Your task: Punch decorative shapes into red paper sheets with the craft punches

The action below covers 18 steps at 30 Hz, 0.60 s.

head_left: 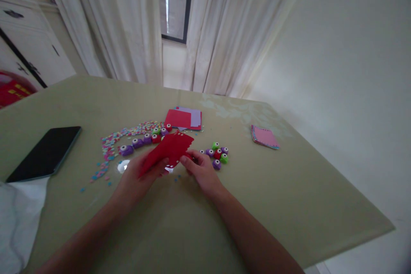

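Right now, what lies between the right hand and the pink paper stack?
In the head view: a cluster of small red, green and purple pieces, then greenish tabletop.

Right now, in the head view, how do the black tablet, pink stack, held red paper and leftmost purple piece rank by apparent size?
Largest to smallest:
black tablet
held red paper (partly covered by fingers)
pink stack
leftmost purple piece

Pretty sure this is a home: pale curtains (128, 30) flanking a window (176, 4) straight past the fingers (189, 164), a white cabinet (38, 45) way off to their left, and a greenish worktop (180, 231) below them.
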Each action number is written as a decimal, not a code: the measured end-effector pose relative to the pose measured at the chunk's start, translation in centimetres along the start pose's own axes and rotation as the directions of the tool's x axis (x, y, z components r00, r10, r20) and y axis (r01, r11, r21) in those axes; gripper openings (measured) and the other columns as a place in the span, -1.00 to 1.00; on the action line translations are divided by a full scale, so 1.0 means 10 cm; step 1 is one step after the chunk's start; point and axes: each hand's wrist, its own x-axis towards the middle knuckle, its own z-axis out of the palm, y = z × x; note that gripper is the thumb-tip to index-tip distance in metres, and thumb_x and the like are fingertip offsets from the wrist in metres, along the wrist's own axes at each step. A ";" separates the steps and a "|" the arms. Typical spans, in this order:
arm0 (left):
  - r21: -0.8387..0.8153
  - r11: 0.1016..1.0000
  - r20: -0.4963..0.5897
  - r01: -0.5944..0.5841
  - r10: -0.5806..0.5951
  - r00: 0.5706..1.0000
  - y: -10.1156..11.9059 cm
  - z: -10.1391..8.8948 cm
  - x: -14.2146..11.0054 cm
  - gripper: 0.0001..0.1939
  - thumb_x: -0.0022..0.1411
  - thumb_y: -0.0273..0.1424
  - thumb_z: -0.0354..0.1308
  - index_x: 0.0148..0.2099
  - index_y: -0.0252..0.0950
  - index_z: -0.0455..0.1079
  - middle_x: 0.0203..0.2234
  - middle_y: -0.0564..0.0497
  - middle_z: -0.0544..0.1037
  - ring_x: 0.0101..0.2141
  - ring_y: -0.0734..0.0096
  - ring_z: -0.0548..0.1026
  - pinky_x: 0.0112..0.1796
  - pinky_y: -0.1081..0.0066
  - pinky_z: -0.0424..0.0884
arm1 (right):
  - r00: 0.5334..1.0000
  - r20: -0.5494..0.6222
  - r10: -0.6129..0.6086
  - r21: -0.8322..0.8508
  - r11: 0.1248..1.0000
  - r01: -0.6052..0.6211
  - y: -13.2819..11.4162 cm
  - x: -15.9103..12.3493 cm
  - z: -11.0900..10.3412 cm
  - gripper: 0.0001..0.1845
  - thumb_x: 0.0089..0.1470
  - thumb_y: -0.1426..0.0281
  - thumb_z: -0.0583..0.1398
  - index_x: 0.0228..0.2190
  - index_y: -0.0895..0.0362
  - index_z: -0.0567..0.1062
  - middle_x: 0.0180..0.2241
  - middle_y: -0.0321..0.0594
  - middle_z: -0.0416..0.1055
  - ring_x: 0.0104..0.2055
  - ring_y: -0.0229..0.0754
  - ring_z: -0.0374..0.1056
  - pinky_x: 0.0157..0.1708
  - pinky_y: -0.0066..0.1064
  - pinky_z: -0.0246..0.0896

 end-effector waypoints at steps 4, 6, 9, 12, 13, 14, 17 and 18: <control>0.007 1.000 -0.016 -0.005 0.005 1.000 0.03 0.01 0.01 -0.59 0.21 -0.06 0.38 -0.07 -0.27 0.59 -0.36 0.00 0.71 -0.46 0.26 0.61 -0.43 0.38 0.56 | 0.999 0.038 -0.001 0.058 0.998 -0.001 0.00 -0.01 0.02 -0.57 -0.14 0.14 0.55 -0.27 0.10 0.67 -0.35 -0.29 0.56 -0.35 -0.21 0.35 -0.28 -0.38 0.21; 0.004 1.000 -0.043 0.007 -0.007 0.999 0.05 0.02 0.01 -0.60 0.17 -0.05 0.38 -0.13 -0.27 0.59 -0.40 0.00 0.71 -0.50 0.27 0.59 -0.45 0.37 0.55 | 0.998 0.063 0.003 0.062 0.998 -0.007 -0.01 -0.01 0.03 -0.56 -0.19 0.17 0.58 -0.27 0.10 0.67 -0.34 -0.27 0.57 -0.33 -0.17 0.38 -0.22 -0.34 0.25; -0.017 1.000 -0.034 0.011 -0.012 0.999 0.07 0.03 0.01 -0.61 0.13 -0.08 0.41 -0.15 -0.26 0.60 -0.41 0.00 0.70 -0.50 0.27 0.59 -0.44 0.37 0.56 | 0.990 0.143 0.008 0.080 0.997 -0.020 -0.04 -0.02 0.03 -0.53 -0.17 0.15 0.57 -0.23 0.10 0.69 -0.31 -0.25 0.57 -0.32 -0.17 0.38 -0.20 -0.32 0.26; -0.055 0.998 0.016 0.018 -0.017 1.000 0.07 0.03 0.00 -0.64 0.13 -0.10 0.42 -0.16 -0.24 0.60 -0.42 0.02 0.69 -0.47 0.26 0.61 -0.42 0.37 0.57 | 0.992 0.127 0.004 0.045 0.999 -0.010 -0.06 -0.02 0.00 -0.54 -0.07 0.03 0.51 -0.29 0.12 0.68 -0.42 -0.31 0.49 -0.42 -0.25 0.26 -0.33 -0.38 0.15; -0.064 0.998 0.028 0.022 -0.021 0.999 0.07 0.02 0.00 -0.65 0.12 -0.09 0.42 -0.17 -0.24 0.61 -0.43 0.02 0.68 -0.46 0.26 0.61 -0.42 0.37 0.57 | 0.994 0.110 0.009 0.028 1.000 -0.012 -0.06 -0.02 -0.02 -0.53 -0.05 0.00 0.49 -0.31 0.13 0.67 -0.46 -0.33 0.45 -0.45 -0.27 0.20 -0.38 -0.39 0.09; -0.067 0.997 0.043 0.031 -0.028 0.999 0.08 0.02 0.00 -0.65 0.13 -0.09 0.42 -0.18 -0.23 0.61 -0.43 0.02 0.68 -0.46 0.26 0.61 -0.42 0.38 0.57 | 0.995 0.097 0.018 0.021 1.000 -0.020 -0.06 -0.01 -0.03 -0.52 -0.04 -0.02 0.48 -0.33 0.13 0.67 -0.48 -0.34 0.43 -0.47 -0.29 0.15 -0.42 -0.40 0.03; -0.079 0.995 0.117 0.063 -0.054 0.992 0.09 0.01 0.01 -0.63 0.12 -0.06 0.43 -0.19 -0.23 0.63 -0.40 -0.01 0.71 -0.44 0.26 0.62 -0.40 0.37 0.57 | 0.993 0.105 0.053 0.066 0.996 -0.060 -0.03 0.01 -0.07 -0.51 -0.06 0.00 0.51 -0.29 0.14 0.67 -0.44 -0.31 0.47 -0.47 -0.32 0.15 -0.44 -0.42 -0.01; -0.087 0.993 0.137 0.075 -0.063 0.989 0.09 0.01 0.02 -0.62 0.11 -0.05 0.44 -0.20 -0.24 0.63 -0.39 -0.02 0.72 -0.44 0.26 0.62 -0.40 0.37 0.57 | 0.992 0.109 0.068 0.082 0.994 -0.077 -0.02 0.01 -0.08 -0.51 -0.08 0.01 0.52 -0.29 0.15 0.67 -0.42 -0.30 0.48 -0.46 -0.32 0.15 -0.44 -0.43 -0.01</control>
